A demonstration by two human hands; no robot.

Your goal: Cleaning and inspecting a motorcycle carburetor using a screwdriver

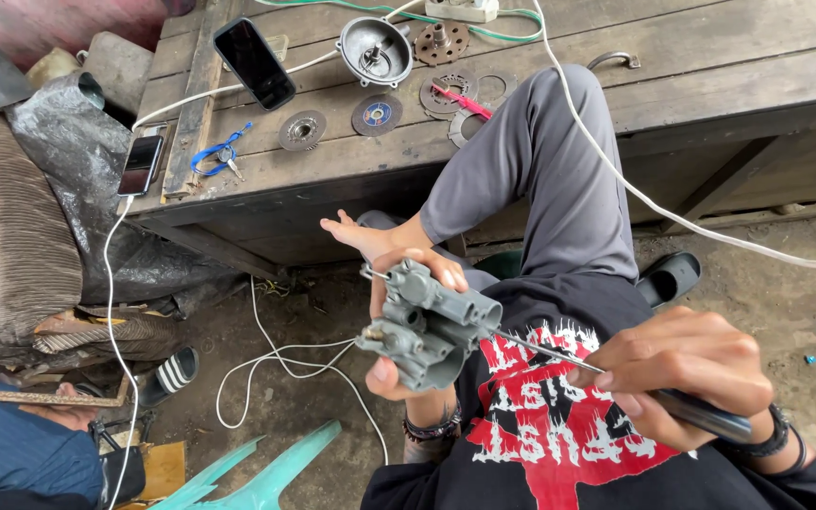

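A grey carburetor (pixel 427 326) is gripped by the left hand (pixel 408 321) (fingers wrapped behind it) below the wooden workbench (pixel 710 85), bores facing right; a screwdriver (pixel 616 378), clasped in the right hand (pixel 687 373), points up-left into it.

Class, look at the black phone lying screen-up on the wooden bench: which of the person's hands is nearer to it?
Left. The left hand, gripping the grey carburetor, sits below the black phone; the right hand, holding a screwdriver, is farther right.
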